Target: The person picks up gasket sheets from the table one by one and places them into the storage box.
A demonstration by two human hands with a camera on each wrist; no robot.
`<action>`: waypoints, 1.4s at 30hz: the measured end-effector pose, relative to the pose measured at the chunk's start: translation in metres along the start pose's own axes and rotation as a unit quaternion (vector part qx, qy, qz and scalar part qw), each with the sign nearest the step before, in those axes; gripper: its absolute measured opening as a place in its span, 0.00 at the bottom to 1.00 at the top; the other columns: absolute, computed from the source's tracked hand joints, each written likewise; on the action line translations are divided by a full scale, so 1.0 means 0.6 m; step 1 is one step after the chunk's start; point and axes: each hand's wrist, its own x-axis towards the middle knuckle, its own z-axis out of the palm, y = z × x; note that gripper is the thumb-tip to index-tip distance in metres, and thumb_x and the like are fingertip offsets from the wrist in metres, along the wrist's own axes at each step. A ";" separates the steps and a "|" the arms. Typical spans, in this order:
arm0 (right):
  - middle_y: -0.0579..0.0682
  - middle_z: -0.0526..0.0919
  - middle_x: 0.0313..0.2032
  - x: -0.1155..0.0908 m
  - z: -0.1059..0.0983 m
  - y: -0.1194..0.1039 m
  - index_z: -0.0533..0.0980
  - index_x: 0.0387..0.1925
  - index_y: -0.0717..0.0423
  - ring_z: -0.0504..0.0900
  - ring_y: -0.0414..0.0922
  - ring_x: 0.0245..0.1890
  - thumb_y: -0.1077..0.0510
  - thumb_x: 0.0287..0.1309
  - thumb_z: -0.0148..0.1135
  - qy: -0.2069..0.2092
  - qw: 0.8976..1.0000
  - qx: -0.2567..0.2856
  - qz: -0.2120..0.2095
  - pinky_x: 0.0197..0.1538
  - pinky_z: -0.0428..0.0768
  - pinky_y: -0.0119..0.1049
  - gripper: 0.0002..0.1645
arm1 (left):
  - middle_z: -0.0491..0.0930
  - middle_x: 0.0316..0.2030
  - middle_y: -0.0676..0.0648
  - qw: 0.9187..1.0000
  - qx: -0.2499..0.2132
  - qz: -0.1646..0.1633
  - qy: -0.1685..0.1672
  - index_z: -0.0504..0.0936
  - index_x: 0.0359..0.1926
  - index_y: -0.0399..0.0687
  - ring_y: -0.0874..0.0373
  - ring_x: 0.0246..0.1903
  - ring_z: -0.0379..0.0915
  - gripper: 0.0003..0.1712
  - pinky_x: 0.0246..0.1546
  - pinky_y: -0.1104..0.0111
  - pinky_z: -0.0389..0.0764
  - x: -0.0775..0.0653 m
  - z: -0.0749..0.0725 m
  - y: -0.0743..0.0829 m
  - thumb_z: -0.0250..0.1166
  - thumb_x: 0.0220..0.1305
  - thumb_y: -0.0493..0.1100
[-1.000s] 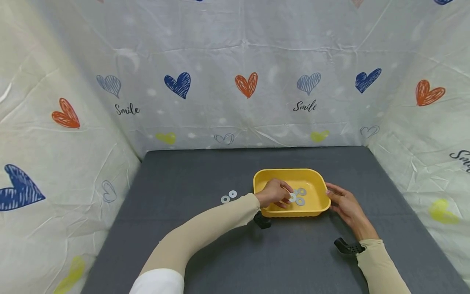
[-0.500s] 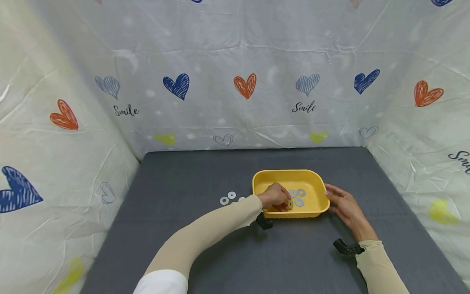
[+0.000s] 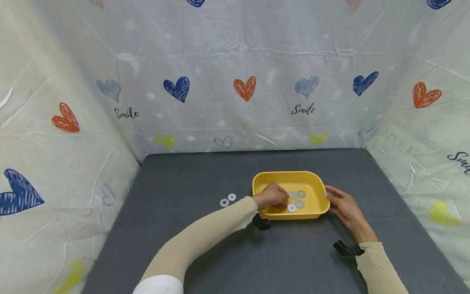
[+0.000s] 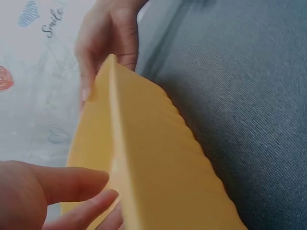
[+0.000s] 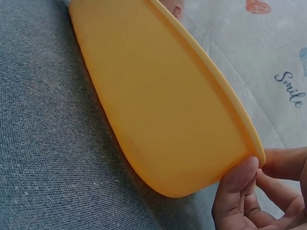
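Note:
A yellow plastic tray [image 3: 312, 183] stands on the table with several flat metal washers [image 3: 299, 203] lying on its floor. My left hand [image 3: 273, 196] reaches into the tray's left half, beside the washers. In the left wrist view, its fingers [image 4: 72, 184] are relaxed behind the tray wall, with nothing seen between them; the wall partly covers the fingertips. At the right end, my right hand [image 3: 345, 206] pinches the tray's rim between thumb [image 5: 240, 175] and fingers. Two more washers [image 3: 231, 197] lie on the table left of the tray.
The dark grey table cover [image 3: 191, 175] runs back to a white curtain [image 3: 209, 61] printed with hearts, which also closes both sides. A black band [image 3: 346, 248] with a small mount sits on the right wrist, and another [image 3: 261, 222] on the left.
The left hand has let go of a washer, which now lies near the tray's front wall, and has drawn slightly left. The right hand keeps its hold on the tray's end.

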 end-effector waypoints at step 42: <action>0.41 0.73 0.55 0.006 -0.001 0.005 0.59 0.73 0.54 0.81 0.34 0.44 0.49 0.72 0.53 0.002 1.000 -0.010 -0.011 0.44 0.83 0.32 0.33 | 0.83 0.53 0.48 0.983 -0.052 0.175 0.012 0.82 0.55 0.48 0.55 0.51 0.81 0.17 0.49 0.59 0.85 -0.132 -0.054 0.030 0.66 0.65 0.43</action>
